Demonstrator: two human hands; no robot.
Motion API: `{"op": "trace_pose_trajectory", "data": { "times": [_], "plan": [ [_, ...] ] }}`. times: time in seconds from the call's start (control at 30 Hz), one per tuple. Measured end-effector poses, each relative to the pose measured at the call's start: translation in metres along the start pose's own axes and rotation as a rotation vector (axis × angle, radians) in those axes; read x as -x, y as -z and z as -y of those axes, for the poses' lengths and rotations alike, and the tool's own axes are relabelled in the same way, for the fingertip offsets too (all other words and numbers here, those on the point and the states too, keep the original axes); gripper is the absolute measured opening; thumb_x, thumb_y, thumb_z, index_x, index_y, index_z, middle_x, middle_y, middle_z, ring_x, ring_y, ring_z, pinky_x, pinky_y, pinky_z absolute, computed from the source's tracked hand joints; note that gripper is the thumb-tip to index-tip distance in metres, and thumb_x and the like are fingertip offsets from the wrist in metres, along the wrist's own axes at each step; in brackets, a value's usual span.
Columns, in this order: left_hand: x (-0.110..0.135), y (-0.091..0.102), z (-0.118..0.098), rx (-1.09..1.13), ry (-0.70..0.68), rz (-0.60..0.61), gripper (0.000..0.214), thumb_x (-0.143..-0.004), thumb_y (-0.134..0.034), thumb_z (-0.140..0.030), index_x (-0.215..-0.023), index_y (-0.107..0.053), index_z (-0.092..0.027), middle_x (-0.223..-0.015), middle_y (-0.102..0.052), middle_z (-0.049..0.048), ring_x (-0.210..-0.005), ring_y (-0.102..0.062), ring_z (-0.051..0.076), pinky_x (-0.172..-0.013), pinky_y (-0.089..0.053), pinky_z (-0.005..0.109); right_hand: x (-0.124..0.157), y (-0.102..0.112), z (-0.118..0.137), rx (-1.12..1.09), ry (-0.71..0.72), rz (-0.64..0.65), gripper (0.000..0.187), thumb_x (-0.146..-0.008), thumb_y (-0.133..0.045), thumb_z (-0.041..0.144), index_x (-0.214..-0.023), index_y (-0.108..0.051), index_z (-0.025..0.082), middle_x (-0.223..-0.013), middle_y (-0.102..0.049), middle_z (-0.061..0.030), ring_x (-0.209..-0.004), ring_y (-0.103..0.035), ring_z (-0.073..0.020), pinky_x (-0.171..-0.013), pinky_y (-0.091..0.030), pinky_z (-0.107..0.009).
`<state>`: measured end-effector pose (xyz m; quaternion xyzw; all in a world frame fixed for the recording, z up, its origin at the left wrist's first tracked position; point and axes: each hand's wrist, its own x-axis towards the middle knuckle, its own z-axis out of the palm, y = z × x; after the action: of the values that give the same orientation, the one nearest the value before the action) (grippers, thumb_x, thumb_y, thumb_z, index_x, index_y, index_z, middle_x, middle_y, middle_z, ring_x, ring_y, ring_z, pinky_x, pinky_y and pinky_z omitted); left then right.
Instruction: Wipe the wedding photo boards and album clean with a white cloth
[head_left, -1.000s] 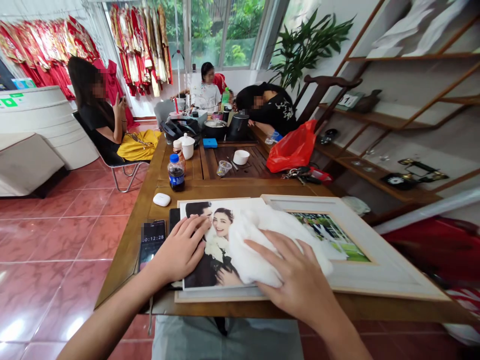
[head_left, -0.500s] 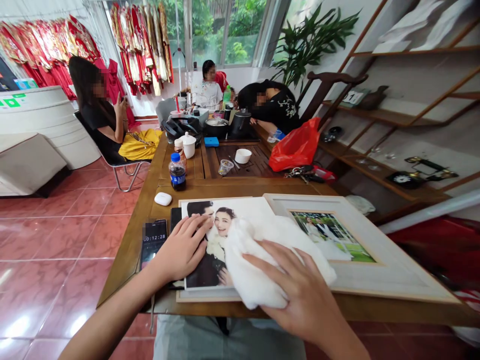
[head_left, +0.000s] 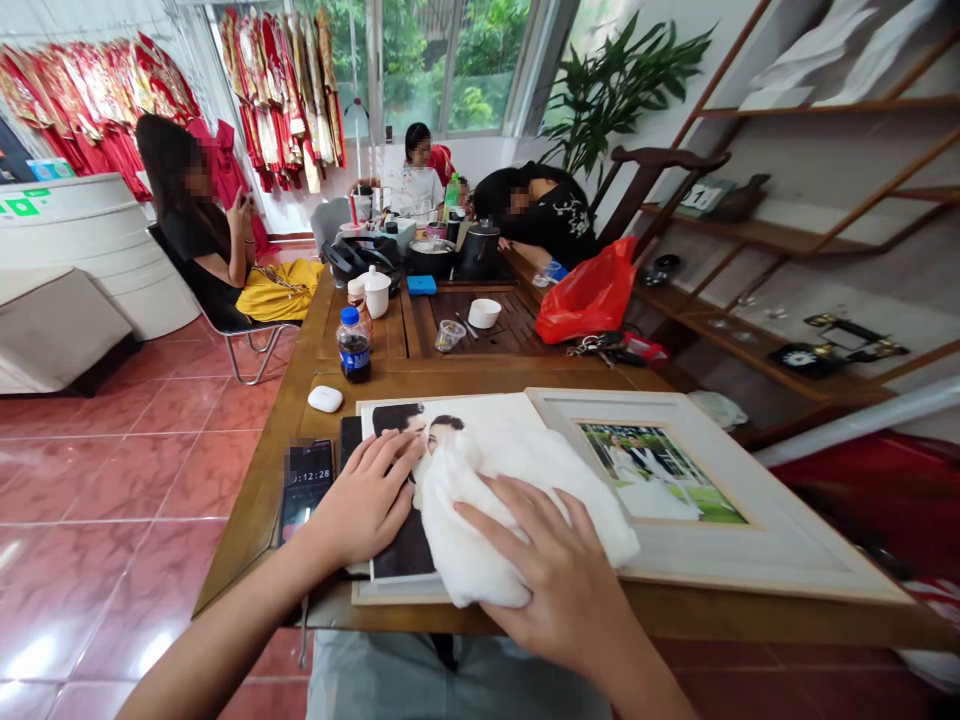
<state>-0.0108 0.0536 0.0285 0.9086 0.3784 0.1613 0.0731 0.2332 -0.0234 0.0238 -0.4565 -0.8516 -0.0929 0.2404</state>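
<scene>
My left hand (head_left: 367, 500) lies flat with fingers stretched on the left part of a large portrait photo (head_left: 401, 550) of a couple. My right hand (head_left: 551, 560) is wrapped over a bunched white cloth (head_left: 472, 530), pressed onto the photo's right part. Much of the portrait is hidden beneath the cloth and hands. Under the portrait a pale wooden edge shows at the front. Just to the right lies a framed wedding photo (head_left: 667, 475) with a wide white mat and light wood frame; the cloth overlaps its left side.
A phone (head_left: 307, 485) showing a timer lies by my left wrist. Beyond are a white case (head_left: 325, 399), a dark drink bottle (head_left: 353, 347), a small white bowl (head_left: 484, 313) and a red plastic bag (head_left: 589, 297). Several people sit around the table's far side.
My right hand has slid the white cloth leftward across the portrait, covering more of the pictured faces. My left hand stays in place.
</scene>
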Motion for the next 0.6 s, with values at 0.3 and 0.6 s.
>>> {"op": "trace_pose_trajectory", "data": {
  "times": [0.3,0.6],
  "plan": [
    [-0.001,0.004,0.000,0.015,-0.003,0.016,0.050,-0.104,-0.036,-0.028,-0.153,-0.037,-0.018,-0.156,-0.043,0.0128,-0.146,-0.037,0.028,-0.122,-0.029,0.053,0.020,0.005,-0.036,0.089,-0.064,0.046,0.059,-0.080,-0.062,0.031,-0.138,-0.058,0.025,-0.141,-0.056,-0.0155,-0.124,-0.054,-0.0362,-0.095,-0.036,-0.050],
    [-0.001,0.004,-0.002,-0.006,0.002,0.037,0.050,-0.104,-0.035,-0.027,-0.153,-0.037,-0.015,-0.156,-0.043,0.0142,-0.147,-0.035,0.029,-0.123,-0.028,0.052,0.011,0.006,-0.040,0.062,-0.127,0.080,0.054,-0.083,-0.060,0.031,-0.137,-0.060,0.027,-0.141,-0.057,-0.0137,-0.125,-0.052,-0.0354,-0.095,-0.039,-0.051]
  ]
}}
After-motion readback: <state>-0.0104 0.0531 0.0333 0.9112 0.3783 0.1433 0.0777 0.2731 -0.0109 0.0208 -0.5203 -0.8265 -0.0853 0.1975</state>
